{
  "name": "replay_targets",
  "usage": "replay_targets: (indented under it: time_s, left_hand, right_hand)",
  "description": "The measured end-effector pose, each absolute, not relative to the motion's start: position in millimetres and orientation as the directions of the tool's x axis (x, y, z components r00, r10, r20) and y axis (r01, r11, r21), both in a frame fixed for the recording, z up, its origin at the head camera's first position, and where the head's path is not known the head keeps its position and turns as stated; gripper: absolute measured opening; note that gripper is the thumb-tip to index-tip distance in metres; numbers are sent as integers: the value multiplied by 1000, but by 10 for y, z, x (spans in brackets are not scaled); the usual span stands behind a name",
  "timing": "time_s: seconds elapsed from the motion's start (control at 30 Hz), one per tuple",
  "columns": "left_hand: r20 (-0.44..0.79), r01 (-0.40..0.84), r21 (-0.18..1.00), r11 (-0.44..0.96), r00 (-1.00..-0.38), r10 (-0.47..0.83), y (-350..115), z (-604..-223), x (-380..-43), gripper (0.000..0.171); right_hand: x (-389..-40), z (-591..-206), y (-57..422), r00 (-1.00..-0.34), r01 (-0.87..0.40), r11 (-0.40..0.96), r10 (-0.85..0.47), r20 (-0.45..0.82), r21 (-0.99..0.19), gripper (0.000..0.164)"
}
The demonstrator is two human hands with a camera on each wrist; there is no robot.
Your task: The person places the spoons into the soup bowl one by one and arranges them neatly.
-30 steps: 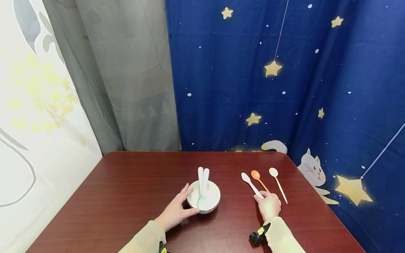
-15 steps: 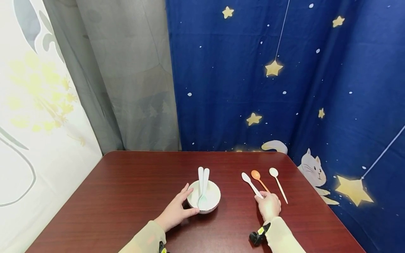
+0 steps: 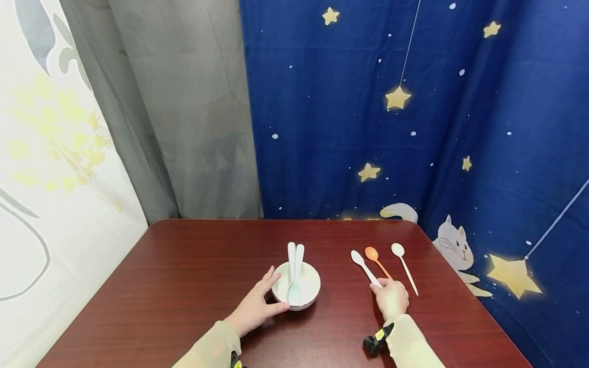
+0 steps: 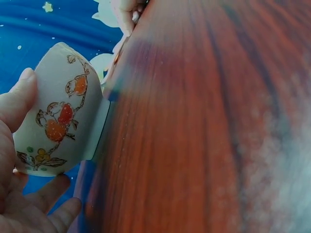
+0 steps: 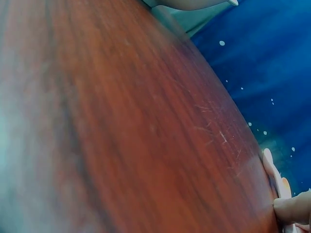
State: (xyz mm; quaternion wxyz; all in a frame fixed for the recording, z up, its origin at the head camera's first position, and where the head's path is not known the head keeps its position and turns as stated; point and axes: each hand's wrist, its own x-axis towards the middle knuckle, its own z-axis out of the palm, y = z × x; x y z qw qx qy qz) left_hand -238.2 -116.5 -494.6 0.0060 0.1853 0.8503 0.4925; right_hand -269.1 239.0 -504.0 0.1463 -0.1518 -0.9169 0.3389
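A white bowl (image 3: 311, 286) stands near the middle of the table, with orange-red fruit or birds on a branch painted on its outside in the left wrist view. My left hand (image 3: 258, 307) holds its left side, thumb at the near rim and fingers spread round the far side. Two pale spoons lean inside it, their white handles (image 3: 299, 258) poking past the far rim. To the right, my right hand (image 3: 392, 300) pinches a white spoon (image 3: 367, 270) by the handle end, bowl of the spoon pointing away. The handle end is hidden under the fingers.
Beside the held one lie an orange spoon (image 3: 371, 254), its handle running toward the right hand, and a cream spoon (image 3: 398, 251) farther right. The dark red wooden table (image 3: 207, 255) ends at curtains (image 3: 322, 128) behind. Black cameras (image 3: 374, 346) sit on the wrists.
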Motion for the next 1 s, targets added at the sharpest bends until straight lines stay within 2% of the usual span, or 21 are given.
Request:
replay_targets:
  time_s: [0.47,0.73,0.83,1.0]
  left_hand:
    - [184,314,845,433,-931,316,-1171,-4967,-2395,88]
    - [186,317,841,439,-931,315,-1167,-4962,-2405,88]
    - [181,314,840,442,-931,317,-1165,-4963,-2403,89]
    - [172,308,838,452,-933,317,-1167,-4966,-2402,89]
  right_hand:
    - [-2736,-5014,2380,-911,174,743,370,181,-646,23]
    - [-2763,-4941,2384,-915,112,645,363,174,-756,20]
    - [-2763,-4941,2370,-917,115,524,384,113,-844,24]
    - [-2768,-4963,2346,-900,91,91,434,-42,-992,38]
